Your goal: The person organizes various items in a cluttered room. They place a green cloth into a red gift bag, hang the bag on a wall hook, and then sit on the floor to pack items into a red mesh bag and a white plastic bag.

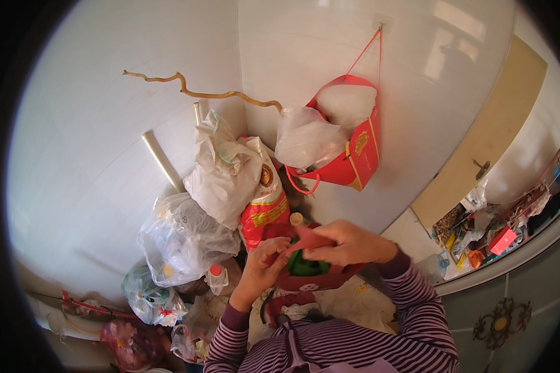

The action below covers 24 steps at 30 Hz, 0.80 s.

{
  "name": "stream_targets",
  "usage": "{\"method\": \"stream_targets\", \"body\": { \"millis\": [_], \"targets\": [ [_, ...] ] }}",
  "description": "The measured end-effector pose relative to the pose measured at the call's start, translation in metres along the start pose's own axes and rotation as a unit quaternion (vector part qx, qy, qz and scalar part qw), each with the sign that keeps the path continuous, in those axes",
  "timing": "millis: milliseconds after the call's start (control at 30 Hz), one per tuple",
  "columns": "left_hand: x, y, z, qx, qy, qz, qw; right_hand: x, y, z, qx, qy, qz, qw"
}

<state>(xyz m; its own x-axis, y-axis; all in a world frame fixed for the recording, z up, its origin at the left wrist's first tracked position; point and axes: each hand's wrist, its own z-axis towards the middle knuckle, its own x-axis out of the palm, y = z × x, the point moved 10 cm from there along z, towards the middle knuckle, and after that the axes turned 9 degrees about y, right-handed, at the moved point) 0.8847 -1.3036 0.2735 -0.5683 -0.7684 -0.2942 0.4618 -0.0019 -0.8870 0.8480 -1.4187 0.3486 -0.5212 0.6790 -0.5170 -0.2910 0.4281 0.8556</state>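
Both hands are at the mouth of a dark red bag (pixel 317 283) in front of my body. Thumb and fingers of my left hand (pixel 266 265) pinch the bag's edge on its left side. My right hand (pixel 350 242) grips a reddish flap or handle of the same bag, slightly blurred. Something green (pixel 308 266) shows inside the opening, partly covered by the fingers; I cannot tell what it is. A red and white printed sack (pixel 266 210) stands just behind the bag.
A red paper gift bag (pixel 366 149) stuffed with plastic bags hangs from a wall hook. A white woven sack (pixel 224 186), a clear plastic bag (pixel 186 238) and a crooked stick (pixel 224 94) crowd the corner. A red-capped bottle (pixel 217 278) stands left. Clutter (pixel 485 233) lies beyond a beige door (pixel 490 135).
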Motion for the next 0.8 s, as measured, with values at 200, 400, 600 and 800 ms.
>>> {"method": "stream_targets", "body": {
  "millis": [200,400,600,800],
  "targets": [
    [-0.005,-0.009,0.022,0.026,0.037,-0.106,0.993,-0.060,0.016,-0.038,0.037,-0.149,-0.078,0.985],
    [-0.032,0.071,0.074,-0.008,-0.099,-0.118,0.988,-0.090,0.026,-0.078,0.096,-0.165,-0.164,0.968],
    [-0.017,0.126,0.156,0.013,-0.047,-0.166,0.985,-0.127,0.019,-0.094,0.132,-0.151,-0.224,0.954],
    [-0.037,0.137,0.176,0.002,-0.054,-0.301,0.952,-0.167,-0.009,-0.119,0.152,-0.180,-0.225,0.946]
  ]
}}
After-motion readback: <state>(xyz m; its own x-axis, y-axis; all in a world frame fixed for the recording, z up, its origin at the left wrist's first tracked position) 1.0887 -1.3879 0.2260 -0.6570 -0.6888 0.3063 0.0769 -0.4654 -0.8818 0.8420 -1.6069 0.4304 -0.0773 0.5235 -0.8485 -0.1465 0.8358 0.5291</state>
